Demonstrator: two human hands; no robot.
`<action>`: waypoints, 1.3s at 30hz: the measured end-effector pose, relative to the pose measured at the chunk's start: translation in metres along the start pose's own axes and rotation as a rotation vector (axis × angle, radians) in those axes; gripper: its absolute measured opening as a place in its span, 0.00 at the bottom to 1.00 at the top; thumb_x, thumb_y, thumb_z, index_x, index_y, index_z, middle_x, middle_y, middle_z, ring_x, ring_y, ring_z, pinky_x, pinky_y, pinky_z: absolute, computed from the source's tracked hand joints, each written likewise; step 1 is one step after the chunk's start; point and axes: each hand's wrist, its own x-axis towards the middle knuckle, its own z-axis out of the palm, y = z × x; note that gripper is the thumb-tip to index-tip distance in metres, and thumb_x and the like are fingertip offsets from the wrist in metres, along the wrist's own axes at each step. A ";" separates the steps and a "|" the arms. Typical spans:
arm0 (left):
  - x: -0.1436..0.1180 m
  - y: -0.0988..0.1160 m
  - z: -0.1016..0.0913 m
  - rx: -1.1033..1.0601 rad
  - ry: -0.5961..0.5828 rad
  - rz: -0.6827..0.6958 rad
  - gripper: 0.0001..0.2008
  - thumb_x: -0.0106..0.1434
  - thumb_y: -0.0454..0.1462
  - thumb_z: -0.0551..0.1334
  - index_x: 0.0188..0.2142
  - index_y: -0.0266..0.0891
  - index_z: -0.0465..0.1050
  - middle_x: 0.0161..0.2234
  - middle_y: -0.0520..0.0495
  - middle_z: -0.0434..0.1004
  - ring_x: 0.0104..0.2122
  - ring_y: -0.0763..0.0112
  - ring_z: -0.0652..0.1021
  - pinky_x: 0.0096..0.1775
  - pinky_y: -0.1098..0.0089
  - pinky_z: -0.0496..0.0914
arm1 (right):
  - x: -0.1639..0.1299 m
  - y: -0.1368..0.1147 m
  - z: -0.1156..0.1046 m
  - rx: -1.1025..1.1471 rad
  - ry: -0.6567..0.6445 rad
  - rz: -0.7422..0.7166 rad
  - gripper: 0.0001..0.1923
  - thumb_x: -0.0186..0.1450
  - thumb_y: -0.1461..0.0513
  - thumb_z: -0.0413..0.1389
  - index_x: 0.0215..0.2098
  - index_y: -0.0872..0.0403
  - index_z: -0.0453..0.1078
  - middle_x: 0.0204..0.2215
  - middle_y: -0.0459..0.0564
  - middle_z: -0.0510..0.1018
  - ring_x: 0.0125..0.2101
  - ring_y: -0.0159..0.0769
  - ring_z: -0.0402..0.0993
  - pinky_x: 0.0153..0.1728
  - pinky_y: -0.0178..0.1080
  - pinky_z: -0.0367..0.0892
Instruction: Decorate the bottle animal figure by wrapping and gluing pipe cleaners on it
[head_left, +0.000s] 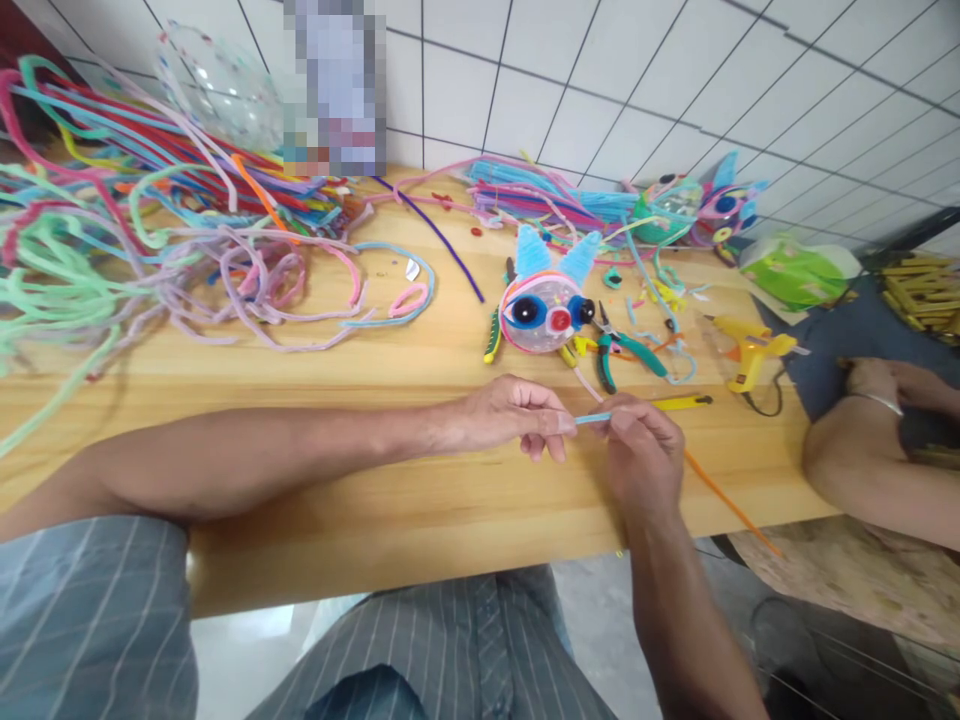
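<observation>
My left hand [514, 415] and my right hand [637, 445] meet above the front part of the wooden table [420, 470]. Between their fingertips they pinch a short light-blue pipe cleaner [592, 418], one hand at each end. An orange pipe cleaner [731, 505] trails from under my right hand past the table edge. Just behind the hands lies a round clear-ball craft animal [544, 310] with blue ears and button eyes.
Green-handled pliers [626, 350], a yellow glue gun [750, 355] and a yellow knife [686, 402] lie right of the craft. Heaps of pipe cleaners [142, 220] cover the left. Another person's arm [870, 450] rests at the right edge.
</observation>
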 end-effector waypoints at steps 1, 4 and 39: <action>0.000 -0.001 0.000 0.002 0.009 -0.005 0.19 0.64 0.49 0.77 0.37 0.35 0.82 0.31 0.48 0.87 0.25 0.79 0.78 0.32 0.74 0.71 | 0.000 0.000 0.000 -0.004 -0.008 0.003 0.08 0.62 0.54 0.70 0.29 0.48 0.83 0.25 0.44 0.78 0.26 0.35 0.71 0.31 0.40 0.66; 0.000 -0.003 -0.001 -0.001 0.036 -0.013 0.19 0.62 0.49 0.78 0.37 0.35 0.83 0.30 0.48 0.87 0.24 0.79 0.77 0.31 0.74 0.71 | -0.001 0.001 -0.002 -0.021 -0.031 -0.011 0.11 0.63 0.50 0.72 0.34 0.47 0.84 0.30 0.45 0.81 0.26 0.33 0.72 0.32 0.40 0.68; -0.007 -0.004 0.002 0.446 0.160 0.171 0.10 0.69 0.42 0.69 0.40 0.37 0.81 0.27 0.56 0.77 0.27 0.78 0.71 0.32 0.76 0.65 | -0.001 0.011 -0.008 -0.112 0.216 -0.045 0.12 0.61 0.50 0.73 0.28 0.48 0.83 0.27 0.45 0.85 0.25 0.35 0.74 0.34 0.43 0.72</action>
